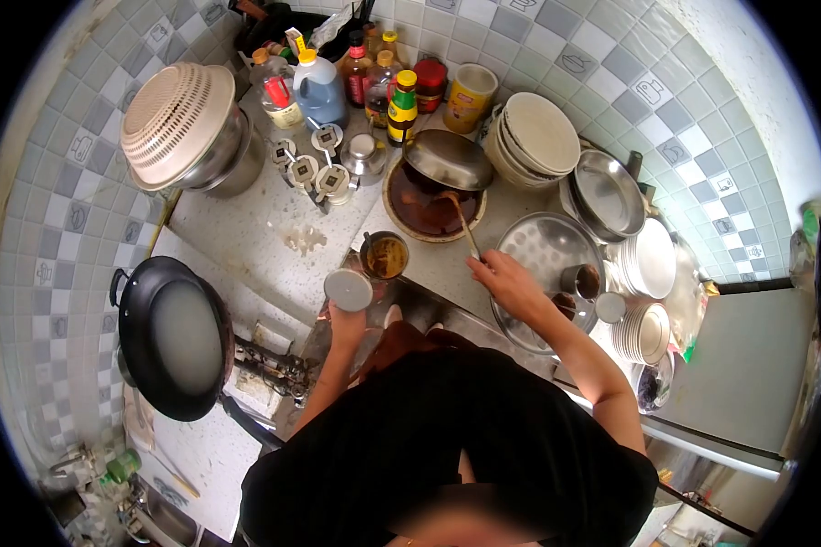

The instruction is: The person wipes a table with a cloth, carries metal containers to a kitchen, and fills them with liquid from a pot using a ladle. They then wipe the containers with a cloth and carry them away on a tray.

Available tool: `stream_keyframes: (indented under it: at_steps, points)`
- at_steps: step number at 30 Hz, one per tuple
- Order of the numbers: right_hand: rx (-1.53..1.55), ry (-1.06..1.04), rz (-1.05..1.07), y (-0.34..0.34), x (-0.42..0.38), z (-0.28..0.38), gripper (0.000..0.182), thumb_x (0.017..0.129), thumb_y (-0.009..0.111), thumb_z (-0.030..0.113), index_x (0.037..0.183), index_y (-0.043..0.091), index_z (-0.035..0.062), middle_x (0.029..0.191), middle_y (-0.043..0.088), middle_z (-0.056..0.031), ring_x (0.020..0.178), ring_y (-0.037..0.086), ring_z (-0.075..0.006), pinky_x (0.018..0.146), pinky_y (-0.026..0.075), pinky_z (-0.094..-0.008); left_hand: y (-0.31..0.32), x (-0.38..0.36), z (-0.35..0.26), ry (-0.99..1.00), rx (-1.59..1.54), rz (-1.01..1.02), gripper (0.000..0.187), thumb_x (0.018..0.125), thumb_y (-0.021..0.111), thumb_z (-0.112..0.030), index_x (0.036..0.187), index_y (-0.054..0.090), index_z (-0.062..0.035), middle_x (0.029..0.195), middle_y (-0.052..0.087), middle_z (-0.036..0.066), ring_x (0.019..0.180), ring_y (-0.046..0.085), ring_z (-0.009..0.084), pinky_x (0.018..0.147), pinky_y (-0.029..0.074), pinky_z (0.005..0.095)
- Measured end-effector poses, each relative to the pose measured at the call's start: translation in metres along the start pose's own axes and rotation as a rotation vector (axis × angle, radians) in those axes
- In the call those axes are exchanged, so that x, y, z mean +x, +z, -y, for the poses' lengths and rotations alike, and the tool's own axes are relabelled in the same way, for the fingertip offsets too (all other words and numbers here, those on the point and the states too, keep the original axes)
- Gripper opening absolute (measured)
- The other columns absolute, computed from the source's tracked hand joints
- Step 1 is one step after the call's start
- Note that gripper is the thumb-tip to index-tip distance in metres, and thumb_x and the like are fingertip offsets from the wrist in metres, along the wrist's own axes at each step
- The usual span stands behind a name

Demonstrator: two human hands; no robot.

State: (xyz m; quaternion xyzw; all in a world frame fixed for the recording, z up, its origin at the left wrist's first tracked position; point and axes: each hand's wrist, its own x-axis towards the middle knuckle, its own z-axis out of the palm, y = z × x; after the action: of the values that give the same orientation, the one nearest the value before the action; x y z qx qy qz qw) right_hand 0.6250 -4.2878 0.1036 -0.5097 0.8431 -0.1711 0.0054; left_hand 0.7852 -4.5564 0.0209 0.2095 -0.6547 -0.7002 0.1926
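Spoon (468, 235), head view: handle in the right hand (509, 281), far end in the brown liquid (424, 208) of a round bowl (410, 233).
From the right fingers, closed around the handle, its long axis slants forward and leftward; the right hand is nearer. The left hand (348, 321) grips a grey round-topped item (348, 289), its fingers largely hidden. A metal lid (449, 159) covers the bowl's far side. Just beside the grey item, a small cup (367, 264) holds brown-yellow contents. Rightward, a metal tray (543, 242) bears a dark-filled cup (581, 281); leftward, a wok (141, 301) contains cloudy liquid.
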Motion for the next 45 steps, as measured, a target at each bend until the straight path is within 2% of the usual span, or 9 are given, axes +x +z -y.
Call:
stream_keyframes:
  at_steps: [6, 12, 15, 17, 20, 29, 33, 35, 45]
  points:
    - [0.036, 0.054, -0.027, 0.018, 0.005, 0.006, 0.027, 0.091, 0.061, 0.018, 0.115, 0.057, 0.0047, 0.092, 0.052, -0.0139, 0.086, 0.057, -0.0324, 0.073, 0.048, -0.0409, -0.01, 0.004, 0.046, -0.03, 0.089, -0.074, 0.02, 0.085, 0.061, -0.007, 0.103, 0.062, 0.0023, 0.099, 0.067, 0.01, 0.091, 0.063, 0.0198, 0.08, 0.049, 0.0316]
    - [0.352, 0.243, -0.163, 0.015, 0.023, 0.012, 0.022, 0.094, 0.057, 0.013, 0.112, 0.058, -0.0003, 0.09, 0.055, -0.0178, 0.078, 0.056, -0.0379, 0.067, 0.047, -0.042, -0.013, 0.006, 0.075, -0.077, -0.079, -0.066, 0.021, 0.084, 0.062, -0.006, 0.103, 0.062, 0.0018, 0.098, 0.067, 0.009, 0.091, 0.063, 0.0191, 0.079, 0.049, 0.0315]
    - [0.436, 0.376, -0.227, 0.015, 0.033, 0.006, 0.021, 0.097, 0.054, 0.013, 0.109, 0.062, -0.0021, 0.083, 0.057, -0.0163, 0.071, 0.059, -0.0314, 0.063, 0.047, -0.0382, -0.014, 0.006, 0.079, -0.097, -0.109, -0.054, 0.02, 0.083, 0.062, -0.005, 0.102, 0.063, 0.0015, 0.097, 0.068, 0.009, 0.09, 0.063, 0.0182, 0.079, 0.049, 0.0309]
    - [0.773, 0.581, -0.302, 0.019, 0.037, 0.001, 0.026, 0.1, 0.052, 0.019, 0.106, 0.065, -0.0023, 0.076, 0.059, -0.0114, 0.066, 0.059, -0.0205, 0.061, 0.046, -0.033, -0.014, 0.006, 0.077, -0.104, -0.137, -0.048, 0.02, 0.082, 0.063, -0.004, 0.101, 0.064, 0.0015, 0.096, 0.068, 0.008, 0.09, 0.063, 0.0173, 0.079, 0.049, 0.0307]
    - [0.925, 0.675, -0.434, 0.031, 0.042, -0.017, 0.032, 0.101, 0.05, 0.025, 0.105, 0.067, -0.0028, 0.075, 0.061, -0.0077, 0.063, 0.057, -0.0133, 0.059, 0.046, -0.0294, -0.016, 0.008, 0.088, -0.109, -0.091, -0.089, 0.021, 0.082, 0.063, -0.004, 0.102, 0.064, 0.002, 0.098, 0.069, 0.008, 0.091, 0.063, 0.0174, 0.08, 0.05, 0.0307]
    - [1.194, 0.937, -0.496, 0.019, 0.044, -0.045, 0.036, 0.1, 0.048, 0.028, 0.104, 0.067, -0.0029, 0.076, 0.064, -0.0103, 0.061, 0.063, -0.0165, 0.052, 0.043, -0.0259, -0.019, 0.013, 0.089, -0.104, -0.126, -0.061, 0.027, 0.08, 0.064, -0.004, 0.106, 0.063, 0.0031, 0.099, 0.069, 0.01, 0.091, 0.064, 0.0184, 0.081, 0.05, 0.0314]
    - [1.219, 0.973, -0.505, 0.014, 0.043, -0.044, 0.035, 0.099, 0.049, 0.026, 0.104, 0.066, -0.0041, 0.077, 0.065, -0.0118, 0.061, 0.063, -0.017, 0.053, 0.043, -0.0258, -0.013, 0.014, 0.076, -0.075, -0.092, -0.109, 0.024, 0.081, 0.062, -0.002, 0.104, 0.063, 0.0041, 0.098, 0.069, 0.011, 0.09, 0.065, 0.0181, 0.078, 0.051, 0.0308]
    - [1.244, 0.992, -0.52, 0.007, 0.042, -0.038, 0.034, 0.098, 0.05, 0.026, 0.104, 0.066, -0.004, 0.077, 0.065, -0.0122, 0.061, 0.064, -0.0171, 0.053, 0.044, -0.0256, -0.004, 0.015, 0.042, -0.018, -0.163, -0.044, 0.018, 0.09, 0.051, 0.006, 0.105, 0.057, 0.0109, 0.096, 0.068, 0.019, 0.089, 0.069, 0.0285, 0.08, 0.058, 0.0378]
    - [1.272, 0.93, -0.54, -0.002, 0.038, -0.032, 0.034, 0.099, 0.05, 0.026, 0.107, 0.065, -0.0033, 0.079, 0.066, -0.012, 0.062, 0.063, -0.0168, 0.054, 0.044, -0.0253, 0.01, 0.031, 0.025, -0.033, -0.28, 0.027, 0.016, 0.087, 0.058, 0.004, 0.102, 0.059, 0.0064, 0.1, 0.067, 0.014, 0.094, 0.067, 0.0209, 0.081, 0.055, 0.0314]
